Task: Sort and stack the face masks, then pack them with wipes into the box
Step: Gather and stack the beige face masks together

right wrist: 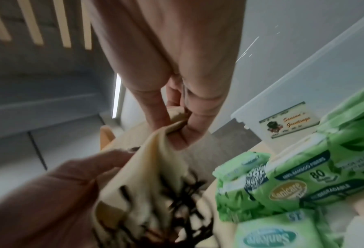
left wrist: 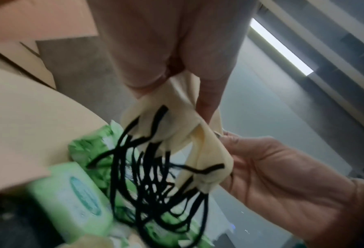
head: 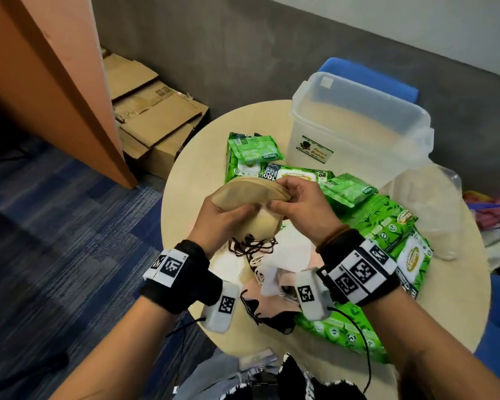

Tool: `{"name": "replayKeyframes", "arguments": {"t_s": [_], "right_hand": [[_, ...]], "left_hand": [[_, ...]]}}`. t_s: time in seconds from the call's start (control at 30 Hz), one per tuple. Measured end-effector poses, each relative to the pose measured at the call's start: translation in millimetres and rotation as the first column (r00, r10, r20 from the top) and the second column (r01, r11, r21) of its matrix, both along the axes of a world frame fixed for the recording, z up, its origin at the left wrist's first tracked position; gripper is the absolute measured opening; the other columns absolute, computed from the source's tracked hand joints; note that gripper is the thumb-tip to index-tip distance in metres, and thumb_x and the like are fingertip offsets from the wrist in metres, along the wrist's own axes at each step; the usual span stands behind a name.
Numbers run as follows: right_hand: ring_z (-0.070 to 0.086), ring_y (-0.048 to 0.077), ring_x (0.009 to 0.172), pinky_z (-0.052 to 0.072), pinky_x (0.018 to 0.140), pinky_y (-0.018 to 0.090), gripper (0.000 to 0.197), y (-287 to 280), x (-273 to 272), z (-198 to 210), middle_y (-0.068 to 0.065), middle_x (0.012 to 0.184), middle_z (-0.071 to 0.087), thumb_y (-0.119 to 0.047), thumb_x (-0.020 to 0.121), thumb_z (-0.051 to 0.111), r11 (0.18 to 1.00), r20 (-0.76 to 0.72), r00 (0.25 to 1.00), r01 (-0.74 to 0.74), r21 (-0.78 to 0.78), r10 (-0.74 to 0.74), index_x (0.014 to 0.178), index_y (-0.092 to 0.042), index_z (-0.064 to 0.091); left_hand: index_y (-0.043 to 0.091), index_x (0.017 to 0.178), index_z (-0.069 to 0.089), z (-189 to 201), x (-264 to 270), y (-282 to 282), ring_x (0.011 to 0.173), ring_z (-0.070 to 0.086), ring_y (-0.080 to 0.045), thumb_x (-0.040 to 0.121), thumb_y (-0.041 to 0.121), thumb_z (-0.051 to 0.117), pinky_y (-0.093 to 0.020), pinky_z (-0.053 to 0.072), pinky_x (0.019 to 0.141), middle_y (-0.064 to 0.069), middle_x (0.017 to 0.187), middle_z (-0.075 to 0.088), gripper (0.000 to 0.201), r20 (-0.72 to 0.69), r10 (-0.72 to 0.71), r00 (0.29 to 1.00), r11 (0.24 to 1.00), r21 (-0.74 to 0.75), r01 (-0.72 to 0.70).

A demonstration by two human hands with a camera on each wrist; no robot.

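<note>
A stack of tan face masks (head: 247, 192) with dark ear loops (head: 251, 245) hanging below is held above the round table (head: 185, 197). My left hand (head: 234, 212) grips the stack from the left and underneath. My right hand (head: 283, 199) pinches its right edge. In the left wrist view the masks (left wrist: 176, 117) hang from my left fingers and the loops (left wrist: 151, 184) dangle in a tangle. In the right wrist view my right hand (right wrist: 176, 124) pinches the mask edge (right wrist: 147, 167). Green wipes packs (head: 384, 223) lie around. The clear plastic box (head: 358, 134) stands open at the back.
Loose white, pink and black masks (head: 274, 272) lie heaped on the table under my wrists. A crumpled clear plastic bag (head: 433, 209) sits right of the box. Flattened cardboard boxes (head: 156, 116) lie on the floor to the left. A blue chair (head: 370, 76) stands behind the table.
</note>
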State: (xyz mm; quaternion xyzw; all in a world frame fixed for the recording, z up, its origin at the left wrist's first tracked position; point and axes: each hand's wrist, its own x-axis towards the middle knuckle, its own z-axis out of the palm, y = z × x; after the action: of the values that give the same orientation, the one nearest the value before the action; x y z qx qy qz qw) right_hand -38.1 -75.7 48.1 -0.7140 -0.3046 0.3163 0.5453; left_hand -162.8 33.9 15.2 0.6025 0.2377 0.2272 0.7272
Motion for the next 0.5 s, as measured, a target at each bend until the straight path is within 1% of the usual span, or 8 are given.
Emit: {"name": "replayKeyframes", "arguments": {"t_s": [0.07, 0.13, 0.2, 0.27, 0.3, 0.4, 0.47, 0.5], "right_hand": [[0.062, 0.024, 0.074, 0.053, 0.063, 0.034, 0.03, 8, -4, -10, 0.012, 0.086, 0.066, 0.011, 0.077, 0.066, 0.994, -0.007, 0.998, -0.061, -0.087, 0.061, 0.083, -0.017, 0.059], [0.064, 0.03, 0.068, 0.056, 0.058, 0.04, 0.025, 15, -9, -22, 0.008, 0.081, 0.065, 0.007, 0.076, 0.068, 0.968, 0.005, 0.988, -0.15, -0.2, 0.154, 0.084, -0.016, 0.06], [0.062, 0.022, 0.067, 0.052, 0.06, 0.03, 0.021, 21, -14, -33, 0.003, 0.078, 0.063, 0.0, 0.077, 0.069, 0.882, 0.142, 0.934, -0.247, -0.402, 0.326, 0.093, -0.012, 0.065], [0.059, 0.017, 0.075, 0.042, 0.057, 0.019, 0.027, 24, -22, -43, 0.001, 0.083, 0.062, -0.006, 0.079, 0.067, 0.731, 0.281, 0.786, -0.291, -0.617, 0.55, 0.106, -0.011, 0.068], [0.06, 0.018, 0.083, 0.041, 0.06, 0.02, 0.03, 24, -26, -47, 0.002, 0.09, 0.064, -0.007, 0.08, 0.065, 0.651, 0.301, 0.698, -0.307, -0.695, 0.65, 0.11, -0.012, 0.067], [0.054, 0.024, 0.113, 0.042, 0.082, 0.026, 0.044, 25, -40, -68, 0.006, 0.124, 0.057, -0.008, 0.083, 0.059, 0.415, 0.222, 0.481, -0.343, -0.843, 0.848, 0.126, -0.02, 0.059], [0.053, 0.029, 0.115, 0.044, 0.087, 0.033, 0.042, 25, -49, -80, 0.008, 0.127, 0.051, -0.008, 0.084, 0.058, 0.28, 0.148, 0.375, -0.326, -0.903, 0.915, 0.124, -0.019, 0.059], [0.055, 0.031, 0.111, 0.046, 0.083, 0.033, 0.035, 25, -52, -83, 0.01, 0.124, 0.051, -0.007, 0.083, 0.059, 0.263, 0.156, 0.338, -0.301, -0.916, 0.928, 0.117, -0.016, 0.063]], "left_hand": [[0.014, 0.095, 0.071, -8, -12, 8, 0.08, 0.068, -0.01, 0.076, 0.001, 0.072, -0.026, 0.056, 0.074, 0.003, 0.086, 0.076, 0.023, -0.054, 0.036, 0.998, 0.998, 0.052, -0.033], [0.016, 0.093, 0.07, -19, -28, 16, 0.079, 0.068, -0.008, 0.075, -0.001, 0.073, -0.027, 0.056, 0.075, 0.007, 0.084, 0.075, 0.025, -0.115, 0.081, 0.99, 0.993, 0.093, -0.07], [0.016, 0.094, 0.071, -31, -48, 23, 0.082, 0.068, -0.011, 0.071, 0.008, 0.072, -0.032, 0.056, 0.079, 0.002, 0.089, 0.076, 0.025, -0.163, 0.141, 0.976, 0.987, 0.104, -0.126], [0.014, 0.097, 0.071, -39, -68, 27, 0.086, 0.068, -0.017, 0.069, 0.013, 0.071, -0.038, 0.056, 0.081, -0.006, 0.095, 0.075, 0.028, -0.198, 0.2, 0.96, 0.979, 0.079, -0.188], [0.013, 0.097, 0.072, -42, -76, 27, 0.085, 0.068, -0.018, 0.068, 0.015, 0.071, -0.037, 0.056, 0.079, -0.007, 0.095, 0.075, 0.029, -0.213, 0.225, 0.951, 0.974, 0.063, -0.217], [0.008, 0.095, 0.071, -46, -96, 25, 0.069, 0.064, -0.014, 0.069, 0.012, 0.072, -0.022, 0.051, 0.056, 0.001, 0.078, 0.073, 0.026, -0.247, 0.3, 0.921, 0.952, 0.017, -0.305], [0.007, 0.095, 0.071, -48, -105, 24, 0.069, 0.063, -0.013, 0.069, 0.011, 0.07, -0.02, 0.049, 0.055, 0.003, 0.076, 0.072, 0.026, -0.26, 0.331, 0.907, 0.94, 0.009, -0.341], [0.008, 0.095, 0.071, -50, -110, 24, 0.072, 0.065, -0.013, 0.068, 0.013, 0.068, -0.023, 0.051, 0.059, 0.003, 0.078, 0.073, 0.028, -0.262, 0.343, 0.902, 0.935, 0.002, -0.355]]}}
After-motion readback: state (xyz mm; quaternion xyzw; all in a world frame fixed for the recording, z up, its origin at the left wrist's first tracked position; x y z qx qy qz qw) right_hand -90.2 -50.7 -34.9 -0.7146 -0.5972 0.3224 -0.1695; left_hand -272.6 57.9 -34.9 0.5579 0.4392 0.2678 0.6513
